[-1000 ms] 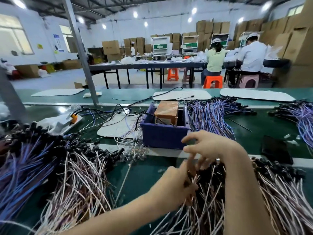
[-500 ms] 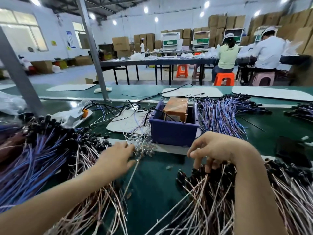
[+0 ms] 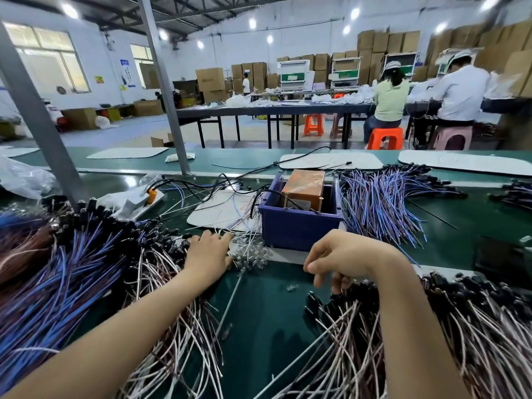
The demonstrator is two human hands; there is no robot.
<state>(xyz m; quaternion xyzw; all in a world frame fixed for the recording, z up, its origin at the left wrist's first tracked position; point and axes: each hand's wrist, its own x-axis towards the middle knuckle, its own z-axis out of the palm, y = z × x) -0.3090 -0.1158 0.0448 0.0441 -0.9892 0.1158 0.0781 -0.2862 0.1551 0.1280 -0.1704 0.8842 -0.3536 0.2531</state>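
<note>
Fanning out nearest on the right, a heap of pinkish-white wires with black sockets [image 3: 417, 335] covers the dark green belt [image 3: 267, 321]. The right hand [image 3: 342, 260] hangs over that heap's far edge, fingers curled down with their tips among the sockets. Whether they pinch one is hard to tell, since the hand hides its own grip.

A matching left heap of pinkish-white wires [image 3: 161, 306] lies on the near left. The left hand [image 3: 208, 254] reaches past it with fingers nearly straight, holding nothing, fingertips at the edge of a small pile of clear glass bulbs [image 3: 253, 251]. That pile sits just in front of a blue plastic bin [image 3: 299, 228], which holds an orange-brown cardboard box [image 3: 305, 188]. A bundle of blue-violet wires [image 3: 380, 203] lies beyond, to the bin's right.

The work looks like pairing bulbs with socketed wires, and the step in hand is fetching the next bulb. With both heaps large and a pile of bulbs unused, I judge the job mid-run, with plenty left.
</note>
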